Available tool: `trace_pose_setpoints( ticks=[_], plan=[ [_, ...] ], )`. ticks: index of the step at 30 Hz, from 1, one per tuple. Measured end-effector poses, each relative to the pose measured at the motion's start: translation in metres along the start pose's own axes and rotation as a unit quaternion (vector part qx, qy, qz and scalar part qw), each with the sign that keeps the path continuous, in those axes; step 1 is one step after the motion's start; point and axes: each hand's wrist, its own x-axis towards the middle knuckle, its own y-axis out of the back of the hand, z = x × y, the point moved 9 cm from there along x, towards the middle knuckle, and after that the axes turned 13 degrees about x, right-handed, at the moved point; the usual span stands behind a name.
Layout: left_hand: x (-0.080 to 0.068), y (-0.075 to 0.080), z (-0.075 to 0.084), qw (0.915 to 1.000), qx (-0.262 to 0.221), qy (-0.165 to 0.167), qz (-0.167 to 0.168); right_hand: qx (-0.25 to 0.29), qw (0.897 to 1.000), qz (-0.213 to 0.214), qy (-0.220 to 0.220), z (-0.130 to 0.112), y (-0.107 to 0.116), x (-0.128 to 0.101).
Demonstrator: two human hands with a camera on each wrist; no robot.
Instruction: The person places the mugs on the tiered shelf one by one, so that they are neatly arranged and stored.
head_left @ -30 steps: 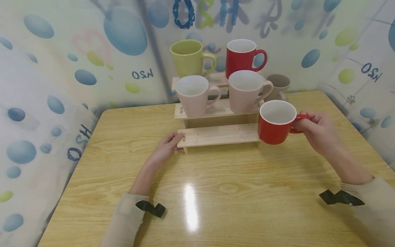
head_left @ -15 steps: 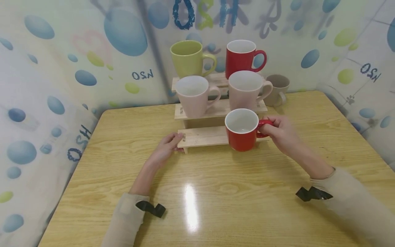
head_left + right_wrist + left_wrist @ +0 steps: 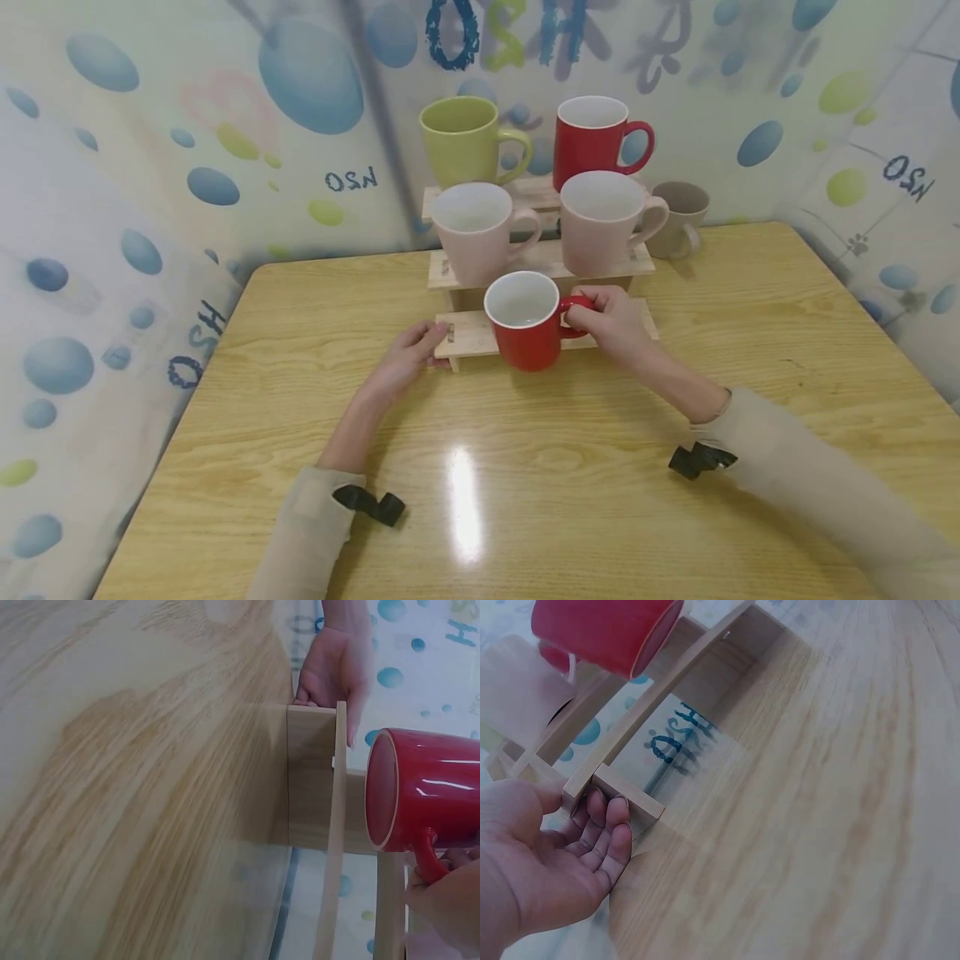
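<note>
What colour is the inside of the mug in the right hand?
White inside, red outside: the held mug, gripped by its handle in the right hand. The head view shows it best.

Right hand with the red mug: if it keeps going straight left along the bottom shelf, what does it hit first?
Probably nothing on the shelf: the bottom shelf looks bare left of the red mug. First contact would likely be the left hand gripping the shelf's left end, though depth is unclear. The right hand holds the handle.

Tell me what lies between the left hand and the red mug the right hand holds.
In the head view, only a bare stretch of the light wooden stepped rack's lowest shelf lies between the left hand and the red ceramic mug held by the right hand.
</note>
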Motion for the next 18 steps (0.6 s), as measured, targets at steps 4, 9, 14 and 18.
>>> trace_pose_setpoints(
  ticks=[4, 9, 14, 18],
  plan=[
    [0.001, 0.000, 0.001, 1.0000, -0.004, -0.004, 0.002, 0.003, 1.000, -0.001, 0.007, 0.006, -0.011, 0.007],
    [0.002, 0.000, 0.000, 1.0000, -0.003, -0.005, 0.004, 0.021, 1.000, 0.009, 0.003, 0.013, -0.020, 0.014],
    [0.003, -0.001, 0.000, 1.0000, -0.006, -0.006, 0.005, 0.026, 1.000, 0.012, 0.001, 0.020, -0.026, 0.019],
    [0.003, 0.000, 0.000, 0.9999, -0.009, -0.010, 0.004, 0.031, 0.999, 0.016, 0.011, 0.023, -0.028, 0.022]
  ],
)
